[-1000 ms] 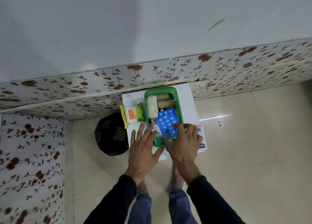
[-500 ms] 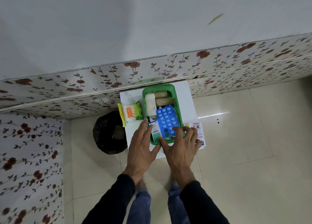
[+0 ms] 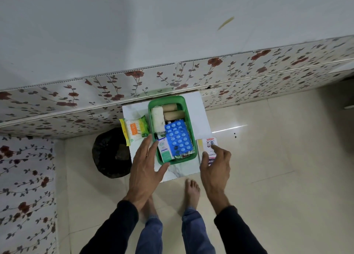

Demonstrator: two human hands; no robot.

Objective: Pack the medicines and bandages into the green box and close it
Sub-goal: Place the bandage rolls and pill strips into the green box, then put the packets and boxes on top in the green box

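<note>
The green box (image 3: 188, 117) stands open on a small white table (image 3: 200, 112). Inside lie a white bandage roll (image 3: 158, 120), two brown rolls (image 3: 173, 111), a blue blister pack (image 3: 178, 140) and a small white-green medicine carton (image 3: 165, 151). My left hand (image 3: 146, 163) rests spread against the box's near left corner, holding nothing. My right hand (image 3: 215, 164) lies with fingers apart on a white and yellow medicine box (image 3: 207, 143) at the table's right edge. A packet of cotton buds (image 3: 135, 129) lies left of the green box.
A black bin bag (image 3: 110, 152) sits on the floor left of the table. A flower-patterned wall panel (image 3: 172, 77) runs right behind the table. My bare feet (image 3: 192, 190) stand on beige floor tiles just in front of it.
My right hand let the blue blister pack settle flat in the green box, then moved right onto the white and yellow medicine box. My left hand stayed at the box's left corner.
</note>
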